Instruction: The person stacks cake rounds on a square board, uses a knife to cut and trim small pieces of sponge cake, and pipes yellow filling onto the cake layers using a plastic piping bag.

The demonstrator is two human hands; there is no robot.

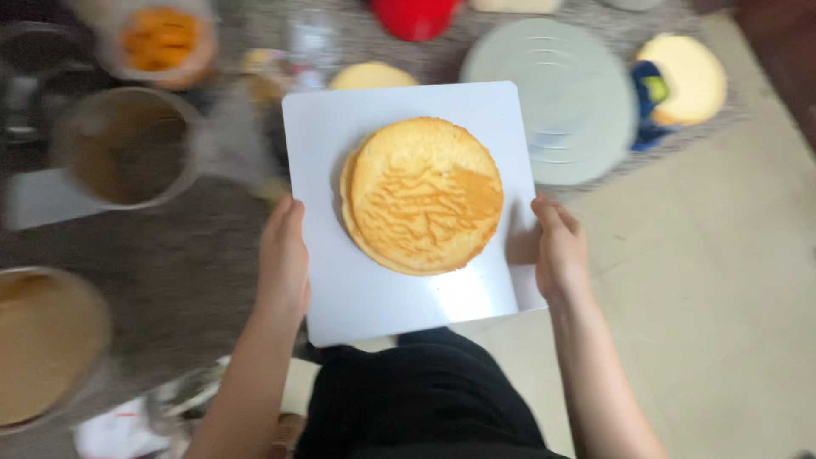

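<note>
Between your hands you see a smooth, faintly glossy white board [357,289], card or plastic. The sponge cake [425,195] on it looks matt, porous, golden-crusted. Left of the board sits a dull metal bowl [127,144]; beyond its far-right corner, a smooth matt grey turntable [569,93].

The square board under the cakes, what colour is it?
White board, plain; the head view shows it.

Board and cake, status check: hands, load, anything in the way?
Left hand and right hand grip the white board by its side edges. Cake sits centred on it. Turntable beyond, apart.
</note>
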